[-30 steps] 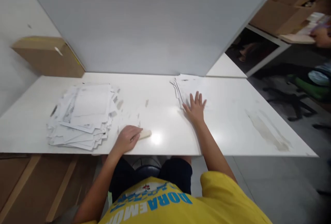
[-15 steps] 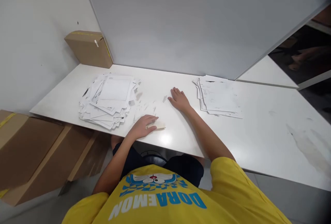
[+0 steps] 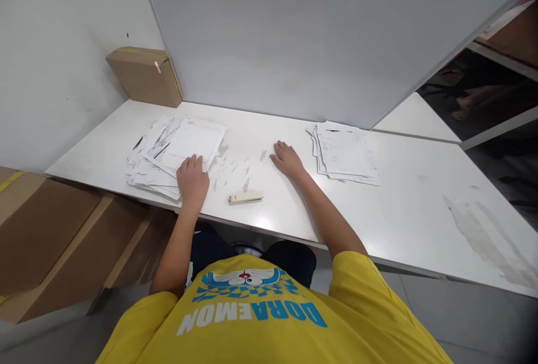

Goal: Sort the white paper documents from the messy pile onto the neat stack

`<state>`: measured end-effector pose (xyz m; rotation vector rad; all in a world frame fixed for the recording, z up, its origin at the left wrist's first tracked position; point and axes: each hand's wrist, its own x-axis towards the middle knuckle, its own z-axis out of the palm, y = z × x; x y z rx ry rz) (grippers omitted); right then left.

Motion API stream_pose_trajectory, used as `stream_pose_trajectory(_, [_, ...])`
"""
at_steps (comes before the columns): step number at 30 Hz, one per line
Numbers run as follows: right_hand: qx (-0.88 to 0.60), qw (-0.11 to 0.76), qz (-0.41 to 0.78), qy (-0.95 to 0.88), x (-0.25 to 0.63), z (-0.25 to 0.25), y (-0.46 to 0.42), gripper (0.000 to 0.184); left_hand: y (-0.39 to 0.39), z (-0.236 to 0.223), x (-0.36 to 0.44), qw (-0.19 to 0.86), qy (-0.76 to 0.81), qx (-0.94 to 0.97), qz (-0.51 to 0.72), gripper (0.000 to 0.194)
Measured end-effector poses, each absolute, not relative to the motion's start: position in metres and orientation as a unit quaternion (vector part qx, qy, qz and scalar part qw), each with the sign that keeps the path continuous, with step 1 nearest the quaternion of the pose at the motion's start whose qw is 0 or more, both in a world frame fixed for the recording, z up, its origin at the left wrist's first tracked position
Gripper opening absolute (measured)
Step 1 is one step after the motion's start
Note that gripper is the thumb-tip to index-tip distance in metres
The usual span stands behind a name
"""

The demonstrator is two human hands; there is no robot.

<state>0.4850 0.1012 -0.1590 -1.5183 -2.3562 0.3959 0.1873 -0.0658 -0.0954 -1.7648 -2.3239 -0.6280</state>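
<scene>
My left hand point(image 3: 194, 180) is at the near edge of the left pile of papers point(image 3: 153, 176), its fingers over the top sheet of paper point(image 3: 194, 137) and its thumb at that sheet's near right corner. The fingers are closed on the sheet; its underside is hidden. To the right of this hand, a cream stapler point(image 3: 246, 197) lies by itself near the table's front edge. My right hand point(image 3: 287, 159) rests palm down and open on the tabletop, holding nothing. Just beyond it on the right lies a smaller stack of printed papers point(image 3: 344, 151).
A white table point(image 3: 403, 207) runs along a grey panel point(image 3: 269, 33). One cardboard box point(image 3: 145, 78) stands in the back left corner, and larger cardboard boxes point(image 3: 54, 235) are below the table's left end. Past the panel, another person's hand point(image 3: 461, 111) shows at the right.
My left hand has let go of the stapler and moved left onto the pile. The top sheet there has turned and shifted right. My right hand stays in its place on the table.
</scene>
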Motion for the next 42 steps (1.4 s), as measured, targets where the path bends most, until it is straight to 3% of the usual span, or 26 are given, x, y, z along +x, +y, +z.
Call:
stream_pose_trajectory(4, [-0.485,0.271,0.208,-0.805,0.49,-0.157,0.094,0.046,-0.067,-0.085,0.213,0.08,-0.775,-0.569,-0.262,0.038])
stream_pose_trajectory(6, [-0.448,0.324,0.338,-0.762,0.491,-0.152,0.086,0.045,-0.06,-0.081,0.23,0.091,-0.735,-0.612,-0.279,0.039])
stream_pose_trajectory(10, [-0.334,0.355,0.591,-0.643,0.48,-0.135,0.068,0.061,-0.035,-0.078,0.268,0.079,-0.624,-0.746,-0.219,0.037])
stream_pose_trajectory(13, [-0.296,0.392,0.685,-0.539,0.468,-0.125,0.062,0.047,-0.02,-0.078,0.286,0.046,-0.517,-0.841,-0.151,0.035])
stream_pose_trajectory(17, [-0.367,0.453,0.689,-0.429,0.463,-0.129,0.062,0.025,-0.024,-0.074,0.263,0.001,-0.417,-0.899,-0.132,0.034])
stream_pose_trajectory(22, [-0.389,0.483,0.683,-0.385,0.467,-0.139,0.06,0.027,-0.055,-0.073,0.173,0.084,-0.677,-0.699,-0.214,0.055])
stream_pose_trajectory(24, [-0.39,0.475,0.688,-0.386,0.467,-0.139,0.06,0.026,-0.062,-0.075,0.144,0.068,-0.734,-0.644,-0.206,0.063])
stream_pose_trajectory(28, [-0.401,0.479,0.677,-0.39,0.466,-0.139,0.061,0.026,-0.062,-0.08,0.125,0.026,-0.713,-0.669,-0.209,0.049])
stream_pose_trajectory(36, [-0.4,0.488,0.666,-0.397,0.466,-0.144,0.06,0.033,-0.039,-0.077,0.183,0.115,-0.631,-0.711,-0.286,0.041])
stream_pose_trajectory(39, [-0.388,0.481,0.676,-0.402,0.466,-0.141,0.057,0.033,-0.028,-0.076,0.218,0.052,-0.594,-0.764,-0.245,0.042])
stream_pose_trajectory(42, [-0.381,0.479,0.682,-0.4,0.466,-0.139,0.057,0.035,-0.015,-0.077,0.25,-0.108,-0.543,-0.807,-0.206,0.042])
